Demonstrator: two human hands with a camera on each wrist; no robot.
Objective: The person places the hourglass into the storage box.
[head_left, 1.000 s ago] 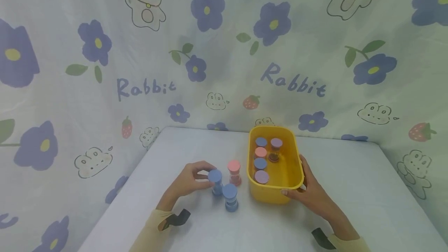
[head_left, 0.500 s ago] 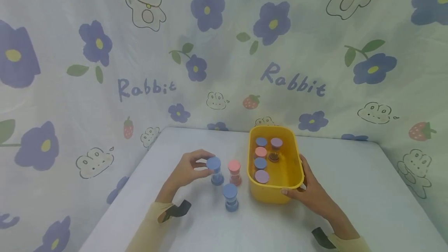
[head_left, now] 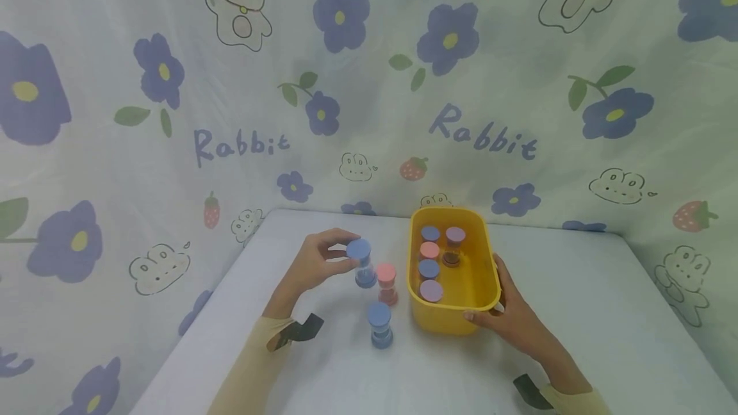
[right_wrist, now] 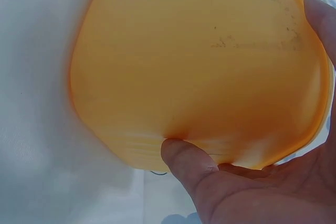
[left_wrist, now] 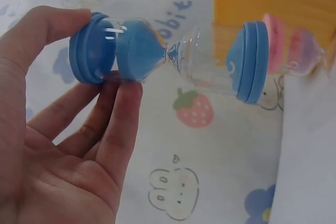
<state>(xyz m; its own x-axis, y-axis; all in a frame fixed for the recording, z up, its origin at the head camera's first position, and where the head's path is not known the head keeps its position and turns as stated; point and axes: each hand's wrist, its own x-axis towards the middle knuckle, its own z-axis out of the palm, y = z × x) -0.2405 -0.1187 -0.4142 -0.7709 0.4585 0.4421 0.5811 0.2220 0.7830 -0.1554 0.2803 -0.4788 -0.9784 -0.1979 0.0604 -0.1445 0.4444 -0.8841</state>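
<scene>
My left hand (head_left: 316,266) pinches a blue hourglass (head_left: 359,250) by its top cap, thumb on one side and fingers on the other. Seen from the left wrist, this hourglass (left_wrist: 140,51) has blue sand in both bulbs. It hangs above the table, just left of a standing pink hourglass (head_left: 386,273). Nearer to me stands a second blue hourglass (head_left: 379,316). On the right, my right hand (head_left: 516,325) grips the near right corner of a yellow bin (head_left: 441,322). In the right wrist view, fingers press against the bin's wall (right_wrist: 184,66).
Inside the bin, several hourglasses stand along the left side, such as a purple one (head_left: 431,290) and a pink one (head_left: 429,250). A small brown round thing (head_left: 451,259) is near its middle. A patterned curtain (head_left: 369,82) rises behind the white table (head_left: 323,376).
My left hand has lifted the blue hourglass off the table, up and away from the second blue one, then slightly right towards the pink one. The right hand and bin stay put.
</scene>
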